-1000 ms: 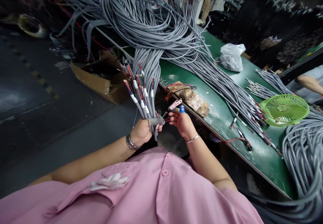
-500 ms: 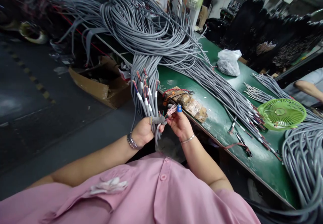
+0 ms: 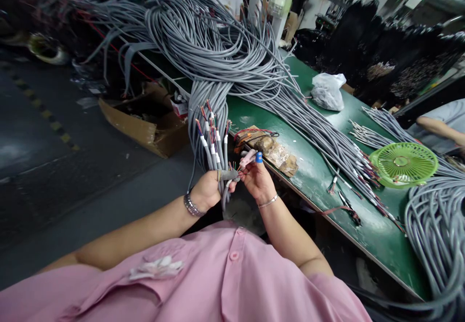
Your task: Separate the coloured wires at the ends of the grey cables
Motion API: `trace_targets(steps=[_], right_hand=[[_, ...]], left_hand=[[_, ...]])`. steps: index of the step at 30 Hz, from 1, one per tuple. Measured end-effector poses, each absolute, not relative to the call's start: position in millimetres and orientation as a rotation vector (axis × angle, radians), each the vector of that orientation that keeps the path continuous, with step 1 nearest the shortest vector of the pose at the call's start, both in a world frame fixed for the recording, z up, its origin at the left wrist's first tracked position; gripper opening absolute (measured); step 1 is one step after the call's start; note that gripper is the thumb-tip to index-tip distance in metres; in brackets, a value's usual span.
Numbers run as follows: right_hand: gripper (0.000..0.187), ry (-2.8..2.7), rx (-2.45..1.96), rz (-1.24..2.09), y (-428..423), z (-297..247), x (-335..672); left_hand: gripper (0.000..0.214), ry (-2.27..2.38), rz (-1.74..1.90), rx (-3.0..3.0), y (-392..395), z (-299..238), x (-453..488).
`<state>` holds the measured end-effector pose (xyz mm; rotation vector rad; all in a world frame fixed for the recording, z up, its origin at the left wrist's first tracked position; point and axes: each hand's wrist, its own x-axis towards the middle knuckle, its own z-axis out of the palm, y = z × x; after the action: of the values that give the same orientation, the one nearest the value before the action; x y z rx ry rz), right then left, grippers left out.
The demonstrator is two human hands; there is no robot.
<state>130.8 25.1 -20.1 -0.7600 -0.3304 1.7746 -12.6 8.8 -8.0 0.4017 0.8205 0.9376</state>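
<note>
My left hand [image 3: 209, 190], a grey cover on its thumb, is closed around the lower part of several grey cables [image 3: 214, 160]. Their stripped ends stand up above it, with white bands and thin coloured wires. At my left thumb, the fine wires [image 3: 234, 168] of one cable end fan out toward my right hand [image 3: 259, 181]. That hand's fingers are pinched at these wires, and a blue cap [image 3: 258, 157] covers one fingertip. A pale pink wrapping or piece [image 3: 248, 159] shows beside it; I cannot tell which.
A large heap of grey cables [image 3: 203, 46] covers the green table [image 3: 312, 152]. On it are a taped cardboard piece [image 3: 276, 150], a plastic bag [image 3: 328, 91], a green fan [image 3: 404, 164] and a black tool [image 3: 349, 208]. A cardboard box [image 3: 131, 126] stands on the floor. Two people are across the table.
The pale pink piece at my right fingers has turned slightly, and the fingers have shifted a little at the wires. My left hand keeps its hold on the cables.
</note>
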Motion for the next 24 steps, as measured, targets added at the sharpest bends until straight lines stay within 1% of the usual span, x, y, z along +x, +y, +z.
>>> trace_targets(steps=[5,7,10,12,18,21,24], right_hand=[[0.044,-0.343,-0.738,1.826,21,-14,136],[0.041,-0.378,-0.757,1.817,20,-12,136],[0.032,-0.463,-0.806,1.731,19,-11,135],[0.031,-0.512,-0.83,1.667,19,-13,134],[0.047,-0.694,-0.917,1.441,26,-31,132],[0.051,-0.69,-0.865,1.532,31,-34,131],[0.046,-0.541,-0.803,1.658,34,-30,128]], left_hand=[[0.008,0.826,0.969,0.438,-1,-10,-16],[0.01,0.826,1.015,0.467,-7,-11,-16],[0.012,0.831,1.097,0.516,-13,-14,-16],[0.012,0.843,1.124,0.531,-15,-13,-15],[0.014,0.838,1.129,0.469,-9,-4,-10],[0.014,0.83,1.124,0.437,-4,-4,-7],[0.013,0.835,1.139,0.442,-1,-8,-5]])
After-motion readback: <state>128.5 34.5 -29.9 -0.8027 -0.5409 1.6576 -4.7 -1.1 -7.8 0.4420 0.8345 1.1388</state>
